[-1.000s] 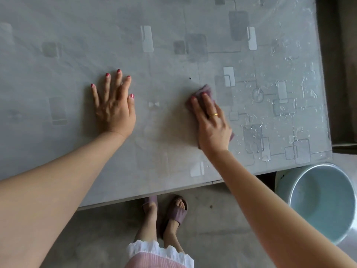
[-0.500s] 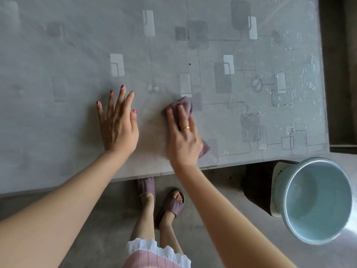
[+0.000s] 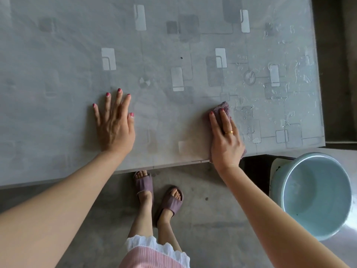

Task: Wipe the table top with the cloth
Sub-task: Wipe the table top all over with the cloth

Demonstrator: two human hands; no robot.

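The grey table top [image 3: 58, 55] has a pattern of pale rectangles and fills the upper part of the view. My right hand [image 3: 225, 140] presses a mauve cloth [image 3: 224, 108] flat onto the table near its front edge, right of centre; only the cloth's far end and a bit by the wrist show. My left hand [image 3: 116, 122] lies flat on the table with fingers spread, holding nothing, well to the left of the cloth. Water drops and streaks [image 3: 301, 74] cover the table's right end.
A pale blue bucket [image 3: 316, 194] stands on the floor at the right, just below the table's front right corner. My feet in mauve slippers [image 3: 170, 202] stand on the concrete floor by the table's front edge. A dark gap runs along the table's right side.
My right hand has slid the cloth to the right along the front edge, toward the wet end. My left hand has stayed flat on the table.
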